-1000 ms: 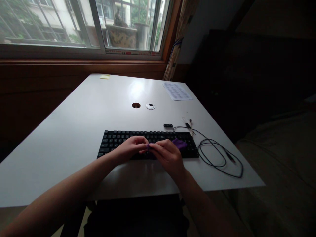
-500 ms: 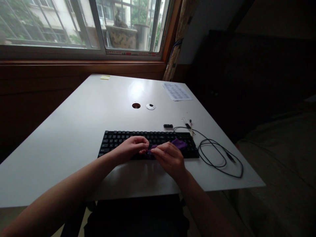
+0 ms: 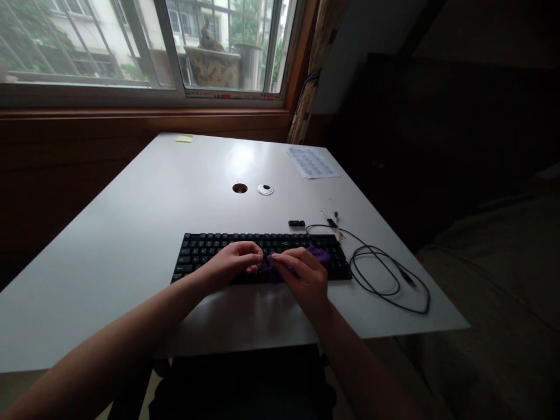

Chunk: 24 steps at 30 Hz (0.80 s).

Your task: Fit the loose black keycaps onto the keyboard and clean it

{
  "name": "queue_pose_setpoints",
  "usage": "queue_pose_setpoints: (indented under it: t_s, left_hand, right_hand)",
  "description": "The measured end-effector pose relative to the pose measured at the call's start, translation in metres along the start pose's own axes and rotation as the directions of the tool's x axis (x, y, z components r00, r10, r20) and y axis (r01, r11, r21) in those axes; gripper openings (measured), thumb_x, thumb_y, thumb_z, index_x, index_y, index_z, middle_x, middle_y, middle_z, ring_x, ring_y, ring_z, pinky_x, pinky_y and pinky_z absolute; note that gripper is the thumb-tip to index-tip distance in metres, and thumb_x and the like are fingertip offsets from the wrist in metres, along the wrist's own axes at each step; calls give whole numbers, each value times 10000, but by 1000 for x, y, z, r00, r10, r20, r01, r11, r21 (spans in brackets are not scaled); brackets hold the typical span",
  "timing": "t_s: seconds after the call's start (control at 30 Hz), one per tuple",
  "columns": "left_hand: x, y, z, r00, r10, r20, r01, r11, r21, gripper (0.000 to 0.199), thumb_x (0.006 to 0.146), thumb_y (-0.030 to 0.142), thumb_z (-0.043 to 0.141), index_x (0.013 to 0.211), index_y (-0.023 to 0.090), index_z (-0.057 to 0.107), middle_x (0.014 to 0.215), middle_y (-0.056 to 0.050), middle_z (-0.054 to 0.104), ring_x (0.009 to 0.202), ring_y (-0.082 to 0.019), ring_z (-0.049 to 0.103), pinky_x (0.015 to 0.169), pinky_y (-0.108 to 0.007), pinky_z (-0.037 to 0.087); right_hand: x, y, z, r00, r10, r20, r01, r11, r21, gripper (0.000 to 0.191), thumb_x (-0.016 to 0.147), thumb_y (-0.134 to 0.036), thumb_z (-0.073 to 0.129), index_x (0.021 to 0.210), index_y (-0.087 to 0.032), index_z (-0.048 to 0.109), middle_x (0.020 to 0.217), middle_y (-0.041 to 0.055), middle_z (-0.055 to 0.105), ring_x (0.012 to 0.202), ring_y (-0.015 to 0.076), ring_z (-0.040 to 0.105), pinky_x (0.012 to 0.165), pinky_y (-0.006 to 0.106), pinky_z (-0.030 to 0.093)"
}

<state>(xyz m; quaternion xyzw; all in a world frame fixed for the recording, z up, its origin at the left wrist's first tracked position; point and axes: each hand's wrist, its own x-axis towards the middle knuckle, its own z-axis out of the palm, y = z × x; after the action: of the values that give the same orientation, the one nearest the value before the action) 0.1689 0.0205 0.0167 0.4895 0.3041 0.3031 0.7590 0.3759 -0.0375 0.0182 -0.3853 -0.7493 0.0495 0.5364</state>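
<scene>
Keyboard (image 3: pixel 280 242) lies flat near the front edge of the white desk (image 3: pixel 131 233), long axis running left to right, far long side toward the window. We see the purple cloth (image 3: pixel 319 255) over its right half, stretched roughly along the same axis; one part shows at the right fingertips, another beyond the knuckles. The black cable (image 3: pixel 409 280) is looped to the right, its plug pointing toward the near right corner.

Containers: we note a patterned planter (image 3: pixel 212 66) outside the glass, with a dark shape rising at its top; whether that sits inside, we cannot tell.

Hands: the right hand (image 3: pixel 306 274) pinches the cloth between thumb and fingers. The left hand (image 3: pixel 238 258) is curled just beside it, above the keys; we cannot tell whether it grips anything.
</scene>
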Motion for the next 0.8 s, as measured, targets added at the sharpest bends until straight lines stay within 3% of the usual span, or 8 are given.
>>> queue_pose_setpoints:
  t_s: [0.17, 0.37, 0.57, 0.8]
  left_hand:
    - [0, 0, 1, 1000, 12, -22, -12, 1000, 17, 269, 799, 362, 818, 852, 130, 692, 707, 7, 593, 629, -95, 499, 613, -222, 372]
    - [0, -2, 0, 1000, 11, -27, -11, 1000, 29, 253, 787, 344, 815, 843, 129, 694, 699, 6, 591, 636, -102, 500, 624, -226, 372]
    - [-1, 0, 1, 1000, 8, -20, -8, 1000, 20, 224, 782, 312, 807, 832, 130, 687, 710, 4, 582, 631, -101, 489, 620, -227, 368]
    - [0, 1, 2, 999, 11, -49, -11, 1000, 7, 241, 760, 322, 819, 819, 129, 687, 687, 9, 584, 613, -93, 488, 598, -220, 356]
  right_hand:
    - [2, 0, 5, 997, -10, 75, 11, 1000, -7, 291, 910, -130, 715, 1175, -248, 736, 957, 45, 701, 888, 169, 669, 803, 319, 590]
    - [1, 3, 3, 983, -97, 155, 109, 992, -70, 338, 912, -116, 704, 1230, -228, 705, 990, 51, 721, 898, 173, 668, 840, 322, 581]
    - [3, -2, 1, 972, -160, 173, 180, 978, -104, 314, 919, -86, 663, 1195, -227, 714, 967, 53, 735, 852, 174, 679, 802, 327, 584]
    - [0, -1, 0, 977, -150, 150, 167, 980, -109, 273, 940, -104, 645, 1159, -250, 719, 942, 42, 731, 838, 164, 677, 795, 326, 585]
